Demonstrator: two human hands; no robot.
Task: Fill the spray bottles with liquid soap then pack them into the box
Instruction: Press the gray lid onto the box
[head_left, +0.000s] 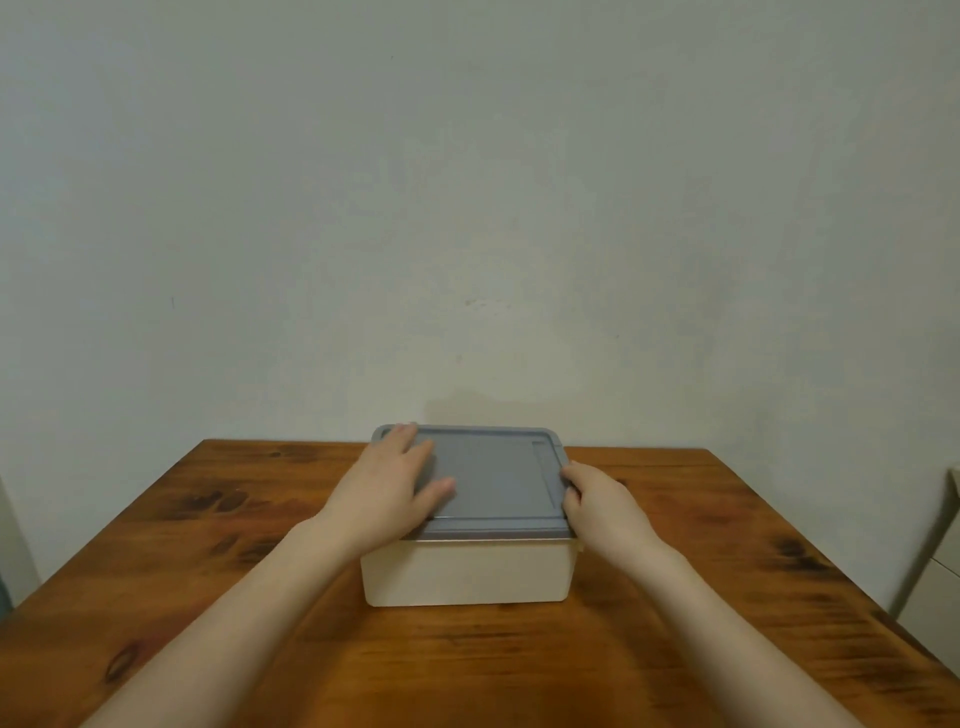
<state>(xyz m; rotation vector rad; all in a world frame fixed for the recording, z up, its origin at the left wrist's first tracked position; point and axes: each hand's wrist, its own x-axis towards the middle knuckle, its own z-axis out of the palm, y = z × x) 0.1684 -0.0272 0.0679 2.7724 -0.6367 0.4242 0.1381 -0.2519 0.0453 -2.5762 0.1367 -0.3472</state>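
Note:
A cream plastic box (467, 574) stands in the middle of the wooden table, closed by a flat grey lid (498, 480). My left hand (387, 491) lies flat on the lid's left part, fingers straight and spread toward the far left corner. My right hand (602, 501) is at the lid's right edge, with its fingers curled over that rim. No spray bottle or soap container is in view; the inside of the box is hidden by the lid.
The brown wooden table (208, 545) runs up to a plain pale wall. A white cabinet (940, 571) stands just past the table's right edge.

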